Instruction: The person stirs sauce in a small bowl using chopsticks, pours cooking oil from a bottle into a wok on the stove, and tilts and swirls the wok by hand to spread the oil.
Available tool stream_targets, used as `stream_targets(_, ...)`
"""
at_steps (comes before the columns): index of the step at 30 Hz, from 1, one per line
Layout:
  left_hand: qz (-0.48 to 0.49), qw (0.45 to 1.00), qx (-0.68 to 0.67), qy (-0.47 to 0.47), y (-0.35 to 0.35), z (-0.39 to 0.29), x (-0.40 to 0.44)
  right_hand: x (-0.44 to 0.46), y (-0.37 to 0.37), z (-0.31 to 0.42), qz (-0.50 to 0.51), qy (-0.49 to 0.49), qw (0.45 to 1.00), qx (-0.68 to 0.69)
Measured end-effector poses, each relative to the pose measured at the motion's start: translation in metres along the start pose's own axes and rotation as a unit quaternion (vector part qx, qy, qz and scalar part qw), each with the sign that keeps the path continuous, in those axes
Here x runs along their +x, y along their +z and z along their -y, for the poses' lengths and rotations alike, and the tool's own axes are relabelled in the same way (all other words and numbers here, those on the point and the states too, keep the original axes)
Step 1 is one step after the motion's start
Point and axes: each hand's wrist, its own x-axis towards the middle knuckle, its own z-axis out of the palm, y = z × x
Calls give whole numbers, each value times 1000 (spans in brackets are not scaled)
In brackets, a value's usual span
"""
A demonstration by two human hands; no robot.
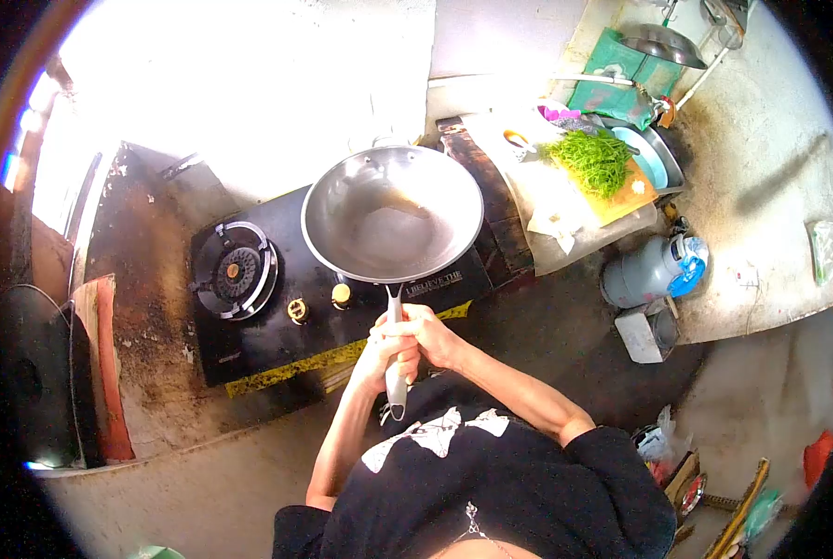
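A shiny steel wok (342, 224) sits over the right side of the black gas stove (277, 345), its long grey handle (396, 387) pointing back toward my body. My left hand (388, 361) is wrapped around the middle of that handle. Just above it, my right hand (426, 334) also grips the handle, close to the wok and touching the left hand. A thin brownish, wet-looking patch shows on the wok's inner surface. Whatever burner lies beneath the wok is hidden.
An uncovered burner (234, 270) and two gold knobs (341, 296) are on the stove. At right, chopped greens (595, 160) lie on a yellow cutting board (621, 207), near a light blue basin (647, 160). A grey gas cylinder (635, 275) stands below.
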Motion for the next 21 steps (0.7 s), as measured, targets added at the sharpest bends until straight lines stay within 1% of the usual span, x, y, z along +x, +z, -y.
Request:
stream_targets(2, -12, 999, 26, 19, -2, 0, 1, 4, -2, -3, 6, -9, 1000, -3)
stream_targets(4, -18, 999, 31, 13, -5, -1, 4, 8, -3, -1, 8, -16, 999, -34)
stream_targets(7, -19, 999, 24, 9, -8, -6, 8, 9, 1, 7, 6, -10, 1000, -23)
stream_targets(11, -16, 1000, 22, 1, -7, -15, 4, 18, 0, -2, 0, -1, 1000, -19)
stream_targets(15, -11, 1000, 18, 2, -16, -17, 7, 23, 2, -4, 12, -24, 999, -30)
stream_targets(19, -4, 1000, 0, -2, -24, -16, 11, 23, 1, -7, 4, -51, 998, -42)
stream_targets(20, -3, 1000, 4, -6, -32, -16, 13, 22, -5, -11, 25, -32, 999, -19)
stream_targets(21, 27, 999, 22, -6, -41, -15, 15, 18, -10, -11, 46, -13, 999, 4)
